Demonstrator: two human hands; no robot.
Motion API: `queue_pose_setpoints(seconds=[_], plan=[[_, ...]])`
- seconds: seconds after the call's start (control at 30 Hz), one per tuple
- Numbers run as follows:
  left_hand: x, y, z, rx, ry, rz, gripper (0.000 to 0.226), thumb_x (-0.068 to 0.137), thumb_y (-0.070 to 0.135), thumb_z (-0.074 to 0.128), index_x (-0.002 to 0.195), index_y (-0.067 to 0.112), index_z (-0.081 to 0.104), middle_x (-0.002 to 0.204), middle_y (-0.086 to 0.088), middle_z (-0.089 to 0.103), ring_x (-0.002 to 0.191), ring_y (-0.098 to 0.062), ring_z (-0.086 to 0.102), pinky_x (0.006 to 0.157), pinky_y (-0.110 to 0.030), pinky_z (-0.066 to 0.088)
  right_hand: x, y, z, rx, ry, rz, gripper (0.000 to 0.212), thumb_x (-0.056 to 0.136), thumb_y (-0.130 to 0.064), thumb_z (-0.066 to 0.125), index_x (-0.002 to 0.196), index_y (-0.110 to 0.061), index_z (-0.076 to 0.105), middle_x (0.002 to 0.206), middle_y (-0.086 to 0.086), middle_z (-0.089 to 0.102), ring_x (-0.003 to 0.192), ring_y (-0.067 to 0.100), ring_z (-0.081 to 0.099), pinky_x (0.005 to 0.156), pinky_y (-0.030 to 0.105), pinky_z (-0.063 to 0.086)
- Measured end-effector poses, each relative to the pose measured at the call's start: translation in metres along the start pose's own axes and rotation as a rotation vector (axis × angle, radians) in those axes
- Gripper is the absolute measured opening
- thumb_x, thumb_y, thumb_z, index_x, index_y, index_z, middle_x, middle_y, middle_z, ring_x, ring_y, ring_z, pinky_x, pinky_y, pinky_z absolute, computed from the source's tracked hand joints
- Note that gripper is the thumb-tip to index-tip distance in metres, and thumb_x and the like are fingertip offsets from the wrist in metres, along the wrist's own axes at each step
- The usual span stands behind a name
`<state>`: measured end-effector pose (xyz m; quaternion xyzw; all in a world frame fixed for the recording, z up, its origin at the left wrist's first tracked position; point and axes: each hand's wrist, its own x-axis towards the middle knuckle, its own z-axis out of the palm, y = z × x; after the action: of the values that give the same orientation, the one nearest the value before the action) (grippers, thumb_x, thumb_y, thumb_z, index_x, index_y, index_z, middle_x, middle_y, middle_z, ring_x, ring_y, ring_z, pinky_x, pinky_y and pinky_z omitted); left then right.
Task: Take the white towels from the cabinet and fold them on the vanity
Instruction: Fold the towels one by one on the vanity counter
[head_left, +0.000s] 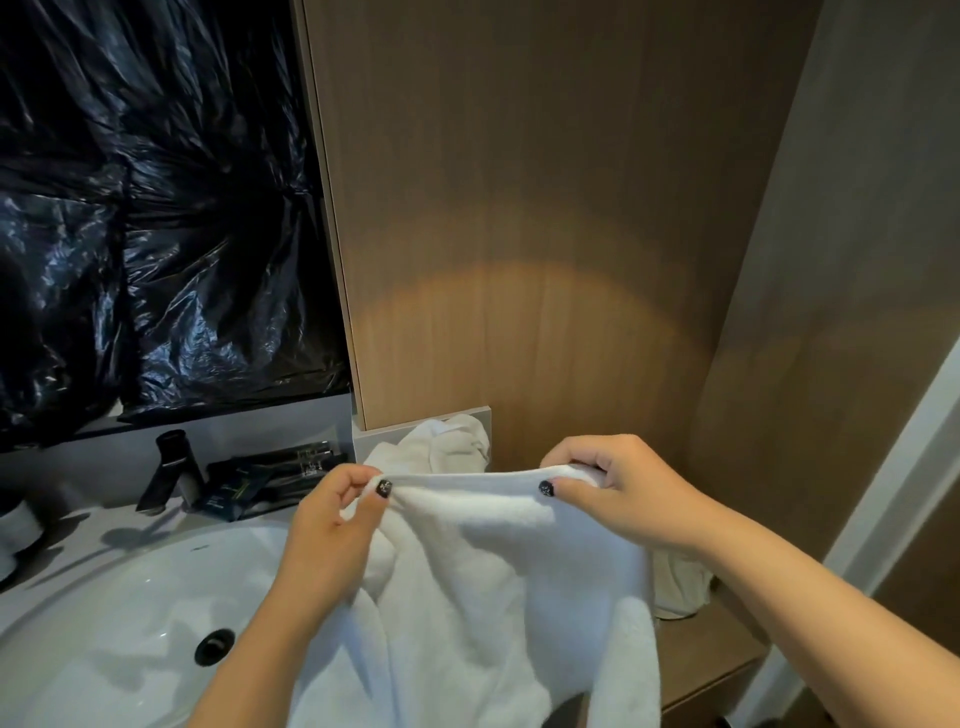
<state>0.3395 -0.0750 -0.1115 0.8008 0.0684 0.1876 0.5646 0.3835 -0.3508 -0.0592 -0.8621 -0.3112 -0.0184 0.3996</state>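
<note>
**Both hands pinch top hem of white towel above vanity**

Fingers on both hands are curled and pinching: left hand (332, 514) grips the left end of the soft white terry towel's (483, 587) top edge between thumb and fingers; right hand (618, 488) grips the right end the same way. Edge is stretched level between them, rest of the towel hangs down in loose folds.

Left to right: crinkled black plastic sheeting (145, 218) over the wall, matte black faucet (174, 470), dark flat sachets (260, 486) beside it, round white ceramic sink basin (114, 618) with black drain, held towel, second crumpled white towel (441, 447) behind it against the brown wood-grain cabinet panel (545, 234), another pale cloth (680, 587) on the wooden ledge at right.
</note>
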Motion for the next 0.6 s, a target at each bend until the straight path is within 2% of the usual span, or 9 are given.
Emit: queue_pose_setpoints(seconds=[0.07,0.13,0.2,0.27,0.3,0.37,0.43,0.5,0.6], plan=[[-0.006,0.008,0.002,0.010,-0.115,0.090,0.027,0.095,0.003,0.057,0.100,0.027,0.067,0.105,0.016,0.071,0.104,0.000,0.063,0.081,-0.022,0.050,0.004,-0.004,0.004,-0.005,-0.008,-0.011,0.014,0.091,-0.013,0.063,0.090,-0.022,0.073,0.089,-0.011,0.071,0.085,0.011,0.066,0.076,0.037,0.054],[-0.014,0.018,0.008,-0.004,-0.240,0.193,0.038,0.094,0.001,0.058,0.115,0.032,0.064,0.116,0.026,0.067,0.114,0.009,0.056,0.089,-0.013,0.048,0.008,-0.010,0.009,-0.007,-0.029,-0.036,0.016,0.091,-0.012,0.062,0.090,-0.021,0.074,0.090,-0.010,0.072,0.086,0.012,0.066,0.079,0.041,0.053],[-0.021,0.023,0.019,-0.004,-0.290,0.251,0.046,0.096,0.006,0.057,0.132,0.035,0.055,0.129,0.031,0.058,0.124,0.016,0.046,0.097,-0.006,0.038,0.013,-0.017,0.015,-0.014,-0.056,-0.078,0.016,0.091,-0.013,0.062,0.091,-0.021,0.075,0.090,-0.010,0.072,0.087,0.013,0.066,0.079,0.043,0.052],[-0.027,0.026,0.029,0.028,-0.295,0.282,0.045,0.099,0.010,0.054,0.136,0.036,0.052,0.133,0.031,0.053,0.126,0.016,0.043,0.098,-0.006,0.036,0.016,-0.023,0.020,-0.016,-0.070,-0.115,0.015,0.091,-0.014,0.063,0.093,-0.022,0.076,0.091,-0.010,0.072,0.087,0.013,0.066,0.080,0.043,0.052],[-0.029,0.027,0.032,0.041,-0.297,0.288,0.041,0.099,0.010,0.053,0.131,0.035,0.057,0.128,0.028,0.057,0.121,0.013,0.048,0.094,-0.009,0.040,0.018,-0.024,0.021,-0.019,-0.073,-0.125,0.015,0.091,-0.015,0.063,0.094,-0.022,0.076,0.091,-0.010,0.072,0.088,0.013,0.066,0.080,0.043,0.052],[-0.033,0.026,0.036,0.035,-0.314,0.266,0.028,0.099,0.011,0.054,0.110,0.034,0.066,0.104,0.022,0.066,0.093,0.005,0.060,0.076,-0.016,0.046,0.018,-0.025,0.020,-0.019,-0.076,-0.118,0.014,0.091,-0.016,0.064,0.094,-0.022,0.076,0.091,-0.009,0.072,0.088,0.013,0.066,0.080,0.043,0.052],[-0.035,0.025,0.036,-0.007,-0.324,0.242,0.015,0.097,0.019,0.057,0.092,0.031,0.064,0.082,0.017,0.063,0.066,0.001,0.052,0.062,-0.016,0.040,0.017,-0.022,0.018,-0.010,-0.077,-0.100,0.013,0.090,-0.016,0.065,0.093,-0.022,0.075,0.090,-0.009,0.072,0.087,0.014,0.066,0.080,0.043,0.051],[-0.036,0.024,0.036,-0.010,-0.287,0.232,0.008,0.092,0.027,0.056,0.085,0.029,0.058,0.070,0.014,0.057,0.057,-0.001,0.044,0.056,-0.015,0.036,0.014,-0.018,0.017,-0.009,-0.088,-0.085,0.009,0.089,-0.019,0.067,0.092,-0.022,0.075,0.088,-0.009,0.071,0.085,0.014,0.065,0.078,0.042,0.052],[-0.029,0.022,0.035,0.047,-0.146,0.231,0.017,0.096,0.019,0.056,0.080,0.027,0.055,0.068,0.013,0.057,0.054,-0.004,0.045,0.054,-0.015,0.037,0.009,-0.012,0.015,-0.034,-0.107,-0.051,0.007,0.089,-0.027,0.068,0.092,-0.024,0.073,0.087,-0.007,0.069,0.080,0.017,0.062,0.073,0.044,0.049]])
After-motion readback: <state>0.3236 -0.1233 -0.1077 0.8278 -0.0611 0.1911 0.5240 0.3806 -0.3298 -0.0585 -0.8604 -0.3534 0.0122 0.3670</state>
